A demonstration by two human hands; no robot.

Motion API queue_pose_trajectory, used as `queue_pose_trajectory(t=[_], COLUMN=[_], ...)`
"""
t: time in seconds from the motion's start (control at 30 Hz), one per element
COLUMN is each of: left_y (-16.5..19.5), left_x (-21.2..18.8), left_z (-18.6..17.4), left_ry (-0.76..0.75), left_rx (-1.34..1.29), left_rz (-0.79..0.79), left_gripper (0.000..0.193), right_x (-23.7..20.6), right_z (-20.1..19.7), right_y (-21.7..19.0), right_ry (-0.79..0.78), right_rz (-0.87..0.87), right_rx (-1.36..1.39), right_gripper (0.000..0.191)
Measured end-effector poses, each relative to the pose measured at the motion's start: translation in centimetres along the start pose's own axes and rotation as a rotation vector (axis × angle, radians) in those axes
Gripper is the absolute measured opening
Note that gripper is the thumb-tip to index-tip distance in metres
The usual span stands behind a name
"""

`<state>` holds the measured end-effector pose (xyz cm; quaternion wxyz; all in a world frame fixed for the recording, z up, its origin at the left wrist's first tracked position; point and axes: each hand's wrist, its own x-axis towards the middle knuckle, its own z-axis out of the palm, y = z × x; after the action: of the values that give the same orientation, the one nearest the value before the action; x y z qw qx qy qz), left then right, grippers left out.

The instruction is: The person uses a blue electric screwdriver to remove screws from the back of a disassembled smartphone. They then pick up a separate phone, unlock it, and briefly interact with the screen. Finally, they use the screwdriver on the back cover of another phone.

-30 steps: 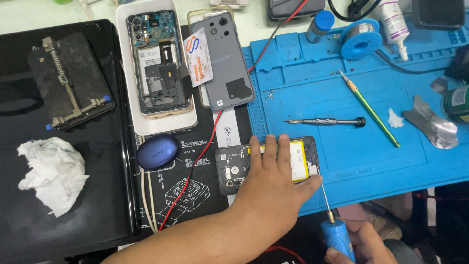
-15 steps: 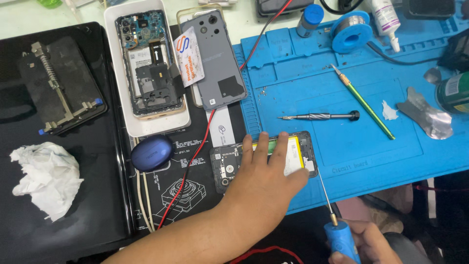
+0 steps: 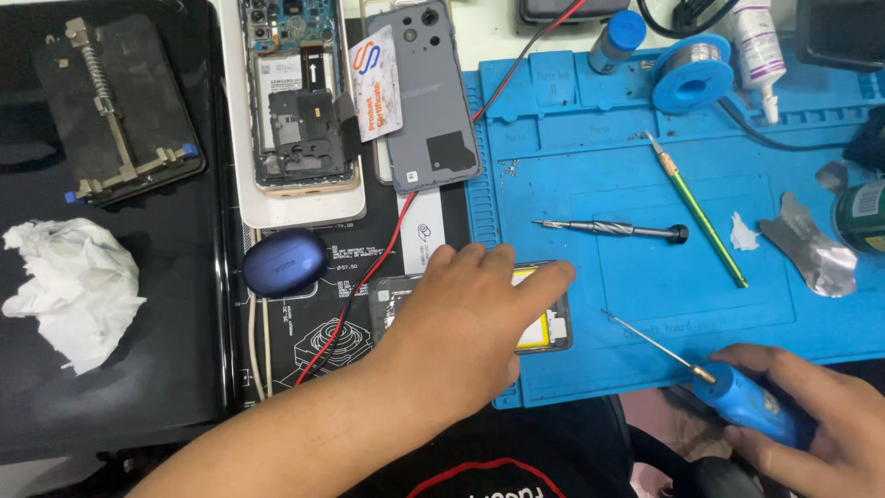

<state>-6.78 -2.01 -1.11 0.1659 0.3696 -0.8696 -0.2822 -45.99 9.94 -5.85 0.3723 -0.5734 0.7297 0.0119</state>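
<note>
We see the left hand (image 3: 466, 318) lying flat, palm down, over an opened phone (image 3: 544, 318) at the near edge of the blue work mat (image 3: 645, 184); fingers are spread and pressing on it, not curled round anything, so it pins rather than grips. The phone straddles the mat's left edge, its yellow-edged battery (image 3: 539, 332) peeking out under the fingers. The right hand (image 3: 811, 424), near right, is closed round the blue handle of a screwdriver (image 3: 737, 401), thin shaft pointing far-left toward the phone, tip apart from it and hovering over the mat. As for progress, we judge the phone is already open with its insides exposed, so the work sits somewhere mid-way; whether screws are out or in we cannot tell, the hand hides most of it. Far left of the mat lie a second opened phone (image 3: 300, 101) in a white tray (image 3: 277, 207) and a grey back cover (image 3: 433, 92). A second screwdriver (image 3: 608, 229), a green tool (image 3: 701, 217) and a solder spool (image 3: 691, 69) rest on the mat, untouched. A crumpled tissue (image 3: 69, 286) lies far left, and a blue earbud case (image 3: 284, 263) beside the pinned phone.
</note>
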Motion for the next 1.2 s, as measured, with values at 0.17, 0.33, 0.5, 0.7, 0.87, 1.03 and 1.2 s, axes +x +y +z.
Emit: queue_pose_trajectory(t=[0.17, 0.33, 0.5, 0.7, 0.87, 1.03, 1.2], left_y=[-0.2, -0.6, -0.3, -1.1, -0.7, -0.4, -0.5], left_x=[-1.0, -1.8, -2.8, -3.4, -2.9, -2.5, -2.8], left_z=[-0.1, 0.6, 1.8, 2.8, 3.9, 4.4, 4.5], left_ry=[0.085, 0.216, 0.283, 0.04, 0.006, -0.028, 0.036], left_rx=[0.033, 0.095, 0.2, 0.196, 0.224, 0.255, 0.232], left_rz=[-0.081, -0.138, 0.039, 0.116, 0.096, 0.063, 0.083], left_gripper=[0.065, 0.044, 0.045, 0.055, 0.052, 0.054, 0.053], right_x=[0.7, -0.3, -0.8, -0.7, -0.5, -0.1, -0.3], right_z=[2.1, 10.4, 14.1, 14.9, 14.8, 14.5, 14.5], right_y=[0.5, 1.1, 0.9, 0.2, 1.2, 0.9, -0.5], right_ry=[-0.294, -0.298, -0.209, -0.047, -0.072, -0.141, -0.079], right_rz=[-0.153, -0.012, 0.011, -0.057, 0.01, -0.043, 0.105], right_rx=[0.391, 0.681, 0.83, 0.856, 0.821, 0.886, 0.829], right_gripper=[0.073, 0.07, 0.07, 0.062, 0.06, 0.063, 0.065])
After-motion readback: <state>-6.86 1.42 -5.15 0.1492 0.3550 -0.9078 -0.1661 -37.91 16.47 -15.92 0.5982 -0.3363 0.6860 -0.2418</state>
